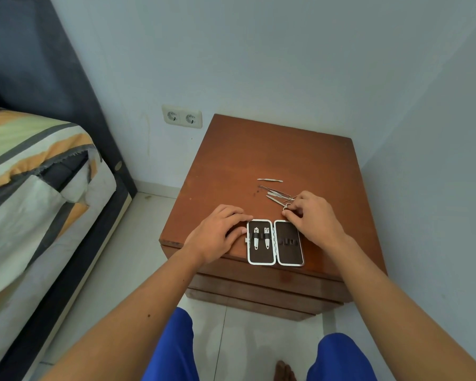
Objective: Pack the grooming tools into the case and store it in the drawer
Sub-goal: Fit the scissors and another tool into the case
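An open brown grooming case (275,242) with a white rim lies near the front edge of a wooden nightstand (245,158). Two nail clippers (261,237) sit under straps in its left half; the right half holds only empty loops. My left hand (217,234) rests flat on the nightstand, fingertips touching the case's left edge. My right hand (312,218) pinches the ring handle of small scissors (279,202) just behind the case. Several thin metal tools (276,191) lie loose behind it, and one more tool (270,180) lies apart, farther back.
The nightstand stands in a wall corner, with drawer fronts (264,287) shut below its top. A bed (39,193) with a striped cover is at the left, a double wall socket (182,116) behind. My knees in blue shorts are at the bottom.
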Demonstrator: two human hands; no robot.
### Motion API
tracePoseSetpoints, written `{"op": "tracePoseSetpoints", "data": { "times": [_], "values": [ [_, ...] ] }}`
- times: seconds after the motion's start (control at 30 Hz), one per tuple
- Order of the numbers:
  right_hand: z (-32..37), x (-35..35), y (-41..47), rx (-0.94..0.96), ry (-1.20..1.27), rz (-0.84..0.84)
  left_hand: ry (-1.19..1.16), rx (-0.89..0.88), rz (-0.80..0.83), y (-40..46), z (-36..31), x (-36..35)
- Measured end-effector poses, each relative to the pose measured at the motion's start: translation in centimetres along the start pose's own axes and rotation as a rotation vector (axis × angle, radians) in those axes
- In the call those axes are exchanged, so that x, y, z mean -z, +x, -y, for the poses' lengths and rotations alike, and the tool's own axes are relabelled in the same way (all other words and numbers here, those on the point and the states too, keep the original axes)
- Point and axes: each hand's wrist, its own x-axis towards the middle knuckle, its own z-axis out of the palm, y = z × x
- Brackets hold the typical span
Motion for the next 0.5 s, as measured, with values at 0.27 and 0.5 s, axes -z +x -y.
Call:
{"op": "tracePoseSetpoints", "data": {
  "times": [0.27,0.5],
  "values": [
    [0.3,0.4,-0.9,-0.012,0.078,-0.094,-0.004,0.005,0.004,0.0,-0.1,0.1],
    [0.0,0.5,-1.6,-0.158,0.157,-0.19,-0.008,0.009,0.001,0.0,0.0,-0.1]
  ]
}}
